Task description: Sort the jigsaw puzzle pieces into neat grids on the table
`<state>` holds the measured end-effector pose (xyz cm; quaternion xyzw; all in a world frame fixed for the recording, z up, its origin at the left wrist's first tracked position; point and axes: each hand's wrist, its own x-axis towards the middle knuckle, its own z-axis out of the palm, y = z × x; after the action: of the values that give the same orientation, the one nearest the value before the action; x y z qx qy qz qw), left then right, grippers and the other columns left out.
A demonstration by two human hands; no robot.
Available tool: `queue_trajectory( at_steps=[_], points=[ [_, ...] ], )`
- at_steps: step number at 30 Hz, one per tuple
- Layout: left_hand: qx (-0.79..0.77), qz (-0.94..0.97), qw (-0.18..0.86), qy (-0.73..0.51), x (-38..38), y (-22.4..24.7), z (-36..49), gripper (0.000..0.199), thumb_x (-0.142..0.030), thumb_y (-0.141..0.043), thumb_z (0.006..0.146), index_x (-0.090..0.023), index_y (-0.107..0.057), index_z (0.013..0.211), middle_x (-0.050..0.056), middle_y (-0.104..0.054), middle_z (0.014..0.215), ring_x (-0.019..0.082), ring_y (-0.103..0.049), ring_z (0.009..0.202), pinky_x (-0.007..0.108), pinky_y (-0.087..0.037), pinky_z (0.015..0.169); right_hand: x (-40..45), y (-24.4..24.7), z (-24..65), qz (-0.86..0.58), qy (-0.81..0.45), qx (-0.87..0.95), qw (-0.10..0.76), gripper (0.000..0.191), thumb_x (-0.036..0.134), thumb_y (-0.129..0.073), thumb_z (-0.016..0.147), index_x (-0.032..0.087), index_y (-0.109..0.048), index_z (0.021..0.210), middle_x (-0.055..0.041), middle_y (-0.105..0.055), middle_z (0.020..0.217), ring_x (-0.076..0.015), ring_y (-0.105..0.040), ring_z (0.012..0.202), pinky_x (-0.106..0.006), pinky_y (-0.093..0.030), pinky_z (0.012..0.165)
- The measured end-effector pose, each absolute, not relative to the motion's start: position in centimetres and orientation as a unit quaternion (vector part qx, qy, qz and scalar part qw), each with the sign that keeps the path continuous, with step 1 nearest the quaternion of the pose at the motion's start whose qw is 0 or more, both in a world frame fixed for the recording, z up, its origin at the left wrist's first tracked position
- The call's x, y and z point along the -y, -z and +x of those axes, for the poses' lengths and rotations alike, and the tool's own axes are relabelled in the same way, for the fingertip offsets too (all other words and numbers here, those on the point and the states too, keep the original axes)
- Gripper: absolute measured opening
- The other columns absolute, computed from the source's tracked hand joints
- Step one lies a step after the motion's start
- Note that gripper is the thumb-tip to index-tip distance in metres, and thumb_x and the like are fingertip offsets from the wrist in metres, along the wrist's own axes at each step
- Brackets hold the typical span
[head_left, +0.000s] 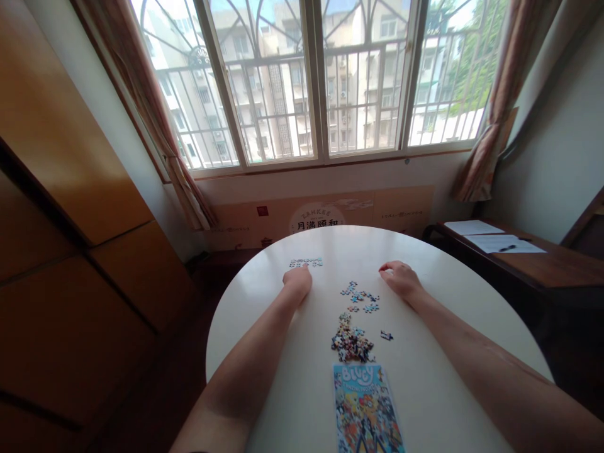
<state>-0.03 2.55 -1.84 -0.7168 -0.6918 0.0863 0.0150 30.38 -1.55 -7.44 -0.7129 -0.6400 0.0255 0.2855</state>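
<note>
At the far left part of the round white table, my left hand (pixel 298 278) is closed, with its fingertips down at the lower edge of a small block of laid-out jigsaw puzzle pieces (pixel 302 260). A puzzle piece appears to be under those fingertips. My right hand (pixel 401 278) rests on the tabletop further right, fingers curled in; whatever they hold, if anything, is hidden. Between my arms lie loose bluish puzzle pieces (pixel 358 296) and a denser mixed pile of pieces (pixel 352 343). One dark piece (pixel 386 335) lies apart, right of the pile.
A colourful "Bluey" puzzle picture (pixel 365 409) lies at the near side of the white table (pixel 453 377). Beyond the table are a printed cardboard panel (pixel 245 220) and a barred window. Papers (pixel 503 243) and a pen lie on a brown side table at right; wooden cabinets stand left.
</note>
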Motion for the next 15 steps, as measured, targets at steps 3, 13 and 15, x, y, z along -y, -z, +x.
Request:
queue_trajectory(
  at_steps=[3, 13, 15],
  points=[
    [0.689, -0.719, 0.015, -0.086, -2.5, 1.87, -0.07, 0.057, -0.019, -0.042, 0.09, -0.019, -0.037, 0.148, 0.02, -0.062, 0.128, 0.028, -0.064, 0.11, 0.039, -0.056, 0.084, 1.54, 7.45, 30.4, -0.714, -0.022, 0.641, 0.283, 0.023, 0.031, -0.056, 0.083, 0.025, -0.075, 0.092, -0.0055, -0.07, 0.109, -0.0235, -0.062, 0.103, -0.032, -0.045, 0.091],
    [0.689, -0.72, 0.018, -0.085, -2.26, 1.69, -0.15, 0.056, -0.014, -0.039, 0.091, -0.018, -0.039, 0.147, 0.02, -0.061, 0.13, 0.027, -0.063, 0.113, 0.04, -0.055, 0.085, 1.47, 7.53, 30.43, -0.71, -0.023, 0.645, 0.282, 0.024, 0.031, -0.055, 0.083, 0.025, -0.076, 0.092, -0.005, -0.071, 0.109, -0.0231, -0.062, 0.103, -0.032, -0.045, 0.092],
    [0.689, -0.72, 0.018, -0.082, -2.22, 1.75, -0.17, 0.058, -0.014, -0.041, 0.09, -0.018, -0.038, 0.148, 0.02, -0.062, 0.128, 0.028, -0.064, 0.111, 0.041, -0.055, 0.085, 1.47, 7.52, 30.45, -0.711, -0.024, 0.645, 0.28, 0.023, 0.031, -0.055, 0.082, 0.025, -0.075, 0.092, -0.0048, -0.071, 0.109, -0.023, -0.062, 0.103, -0.032, -0.045, 0.092]
  ],
)
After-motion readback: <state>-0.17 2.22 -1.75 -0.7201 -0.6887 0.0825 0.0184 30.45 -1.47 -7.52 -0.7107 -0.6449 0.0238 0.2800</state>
